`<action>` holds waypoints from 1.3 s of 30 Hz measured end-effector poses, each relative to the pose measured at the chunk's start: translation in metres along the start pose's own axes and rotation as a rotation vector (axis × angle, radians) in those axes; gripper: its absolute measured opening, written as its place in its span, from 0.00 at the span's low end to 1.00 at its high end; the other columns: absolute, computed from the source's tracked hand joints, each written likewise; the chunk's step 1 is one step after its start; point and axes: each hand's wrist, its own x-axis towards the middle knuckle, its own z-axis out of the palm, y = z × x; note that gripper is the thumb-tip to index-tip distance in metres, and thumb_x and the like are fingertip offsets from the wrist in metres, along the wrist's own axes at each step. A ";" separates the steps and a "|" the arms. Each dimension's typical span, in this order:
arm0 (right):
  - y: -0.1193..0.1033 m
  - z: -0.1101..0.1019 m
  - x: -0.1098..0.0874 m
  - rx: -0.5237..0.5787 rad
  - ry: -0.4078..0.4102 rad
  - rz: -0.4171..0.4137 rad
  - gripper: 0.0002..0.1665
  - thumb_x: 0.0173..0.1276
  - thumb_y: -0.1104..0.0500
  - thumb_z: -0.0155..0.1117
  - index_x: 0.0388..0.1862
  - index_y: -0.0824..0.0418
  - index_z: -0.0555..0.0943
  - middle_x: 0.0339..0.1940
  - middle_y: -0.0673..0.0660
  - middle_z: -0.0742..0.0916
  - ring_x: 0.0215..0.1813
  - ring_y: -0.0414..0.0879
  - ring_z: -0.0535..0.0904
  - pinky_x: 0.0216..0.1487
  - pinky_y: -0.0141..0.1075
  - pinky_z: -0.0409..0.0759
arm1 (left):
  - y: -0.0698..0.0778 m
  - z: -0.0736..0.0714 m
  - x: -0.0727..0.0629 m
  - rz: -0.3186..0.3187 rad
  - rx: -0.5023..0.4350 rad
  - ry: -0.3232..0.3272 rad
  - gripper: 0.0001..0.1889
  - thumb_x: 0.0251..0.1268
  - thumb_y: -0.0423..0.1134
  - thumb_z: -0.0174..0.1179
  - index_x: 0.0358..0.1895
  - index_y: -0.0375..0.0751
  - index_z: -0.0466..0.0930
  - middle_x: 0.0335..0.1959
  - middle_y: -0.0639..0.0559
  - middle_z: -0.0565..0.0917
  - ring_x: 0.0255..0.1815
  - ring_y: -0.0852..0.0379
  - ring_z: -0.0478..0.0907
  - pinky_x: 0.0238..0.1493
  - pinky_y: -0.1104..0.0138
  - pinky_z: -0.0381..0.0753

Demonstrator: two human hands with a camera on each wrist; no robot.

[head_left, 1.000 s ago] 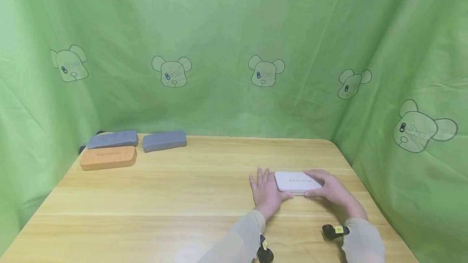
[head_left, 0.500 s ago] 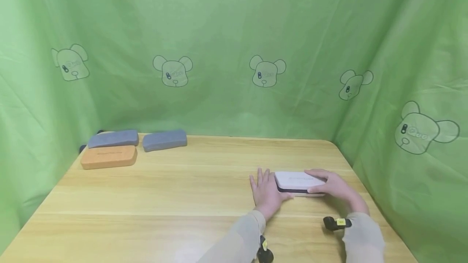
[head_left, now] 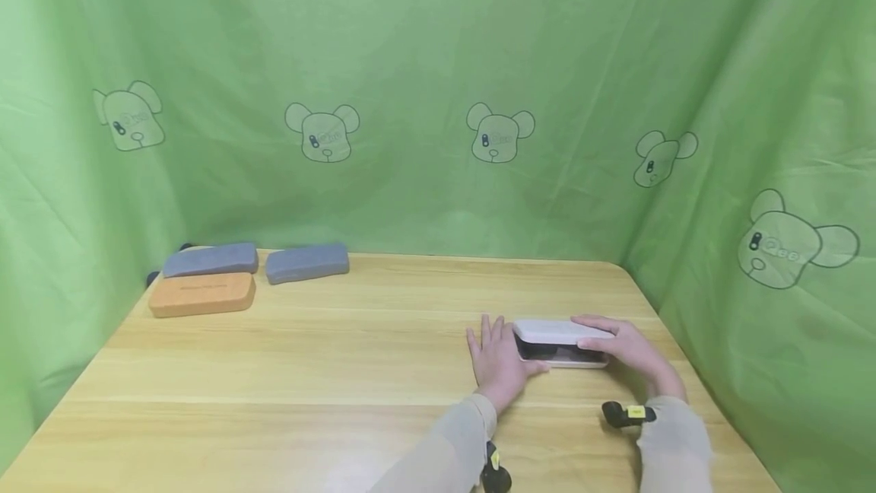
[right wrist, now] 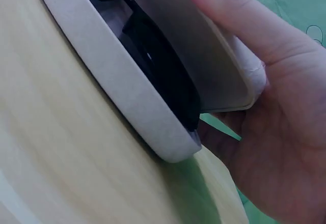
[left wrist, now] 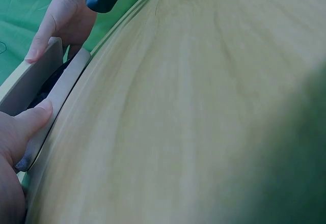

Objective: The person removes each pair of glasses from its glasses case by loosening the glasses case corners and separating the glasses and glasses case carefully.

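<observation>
A pale glasses case (head_left: 553,332) lies on the right part of the table, its lid partly raised. Inside its base, dark sunglasses (right wrist: 163,74) show in the right wrist view. My right hand (head_left: 633,348) grips the lid at the right end, thumb on the front edge and fingers behind. At the left end, my left hand (head_left: 498,360) rests against the case with its fingers straight and spread over the table. In the left wrist view, the left thumb (left wrist: 34,118) presses along the front wall of the base.
Two blue-grey cases, one at the far left corner (head_left: 212,260) and one beside it (head_left: 308,263), lie along the back edge. An orange case (head_left: 203,295) sits in front of the left one. Green curtains (head_left: 411,196) surround the wooden table (head_left: 328,371).
The lid has gone from closed to partly raised, with my right hand lifting its front edge. A dark gap now shows between lid and base. My left hand has stayed in place.
</observation>
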 end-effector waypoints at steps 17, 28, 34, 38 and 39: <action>0.003 0.006 0.000 -0.007 0.067 -0.004 0.31 0.68 0.46 0.63 0.66 0.59 0.75 0.69 0.66 0.76 0.67 0.59 0.71 0.67 0.64 0.64 | 0.000 0.000 -0.001 -0.018 -0.010 -0.023 0.48 0.35 0.71 0.69 0.64 0.51 0.71 0.75 0.52 0.66 0.81 0.48 0.49 0.79 0.44 0.42; -0.001 0.009 0.003 -0.089 0.159 -0.043 0.26 0.71 0.46 0.60 0.60 0.61 0.79 0.58 0.65 0.84 0.54 0.38 0.77 0.62 0.47 0.73 | 0.000 0.001 -0.001 -0.012 -0.006 -0.019 0.51 0.34 0.71 0.69 0.68 0.51 0.69 0.74 0.52 0.66 0.81 0.48 0.49 0.79 0.44 0.42; -0.004 0.013 0.008 -0.122 0.254 -0.045 0.23 0.73 0.46 0.57 0.55 0.63 0.79 0.52 0.65 0.85 0.51 0.41 0.77 0.58 0.45 0.73 | 0.000 0.002 -0.001 0.000 -0.001 -0.010 0.53 0.34 0.71 0.69 0.70 0.56 0.66 0.74 0.52 0.67 0.80 0.47 0.50 0.79 0.43 0.42; -0.007 0.014 0.009 -0.085 0.269 -0.040 0.28 0.74 0.46 0.54 0.61 0.66 0.74 0.59 0.70 0.80 0.59 0.60 0.75 0.63 0.61 0.69 | -0.001 0.003 0.000 0.005 0.011 0.003 0.53 0.33 0.71 0.69 0.70 0.53 0.67 0.74 0.52 0.67 0.80 0.47 0.51 0.79 0.43 0.43; -0.008 0.014 0.010 -0.075 0.275 -0.037 0.29 0.74 0.45 0.54 0.63 0.66 0.72 0.61 0.71 0.78 0.61 0.64 0.74 0.63 0.64 0.67 | -0.001 0.004 -0.001 0.009 0.016 0.010 0.54 0.33 0.72 0.69 0.69 0.51 0.67 0.73 0.52 0.68 0.80 0.47 0.52 0.79 0.43 0.44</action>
